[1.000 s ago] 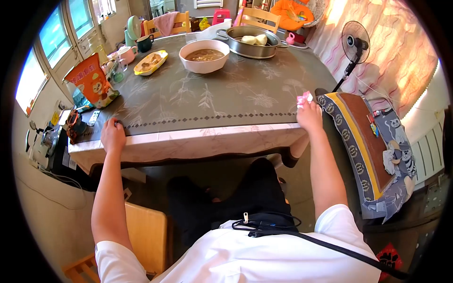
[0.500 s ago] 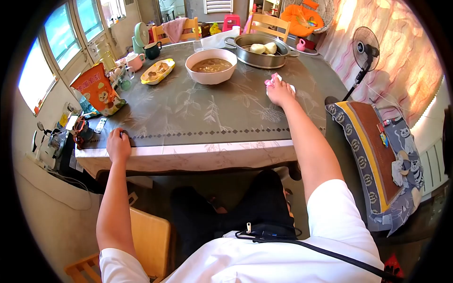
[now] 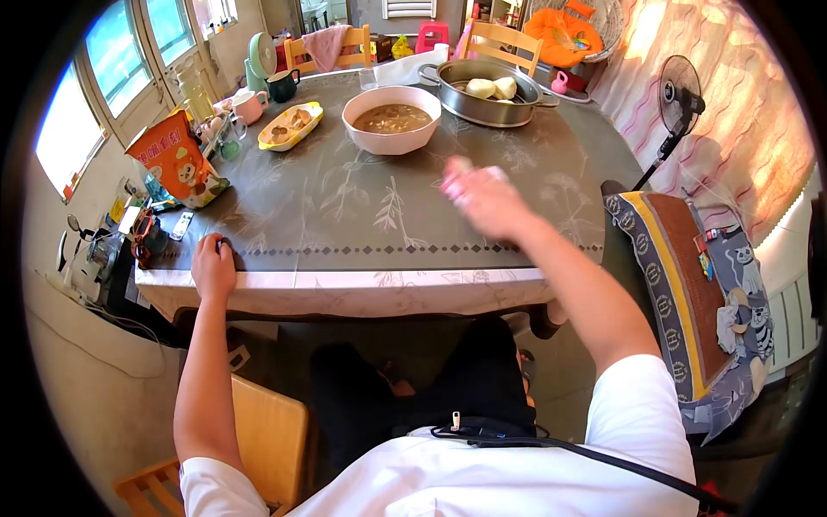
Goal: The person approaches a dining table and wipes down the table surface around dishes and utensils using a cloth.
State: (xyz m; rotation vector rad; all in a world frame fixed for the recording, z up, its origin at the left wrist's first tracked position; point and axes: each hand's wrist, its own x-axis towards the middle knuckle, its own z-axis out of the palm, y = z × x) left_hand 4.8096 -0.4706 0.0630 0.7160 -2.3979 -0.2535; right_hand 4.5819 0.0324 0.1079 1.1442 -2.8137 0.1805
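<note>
My right hand [image 3: 493,207], smeared by motion, is over the middle of the table near its front. Bunched at its fingers is a pink-and-white cloth [image 3: 457,179], blurred and mostly hidden. My left hand [image 3: 214,269] rests at the table's front left edge with curled fingers; a small dark thing shows beside the thumb, too hidden to name. Beyond the right hand stands a white bowl [image 3: 392,145] of brown soup. A steel steamer pot [image 3: 485,108] with pale buns [image 3: 491,88] is behind it to the right.
A yellow dish [image 3: 291,127] of food, an orange snack bag [image 3: 177,164], a pink mug [image 3: 250,107] and a dark mug [image 3: 282,86] stand on the left of the table [image 3: 345,224]. A phone [image 3: 182,226] lies near my left hand. Right of the table are a fan [image 3: 679,95] and a covered seat [image 3: 680,293].
My right hand has swept left and toward me across the tabletop with the cloth, away from the steamer pot. My left hand has stayed at the table edge.
</note>
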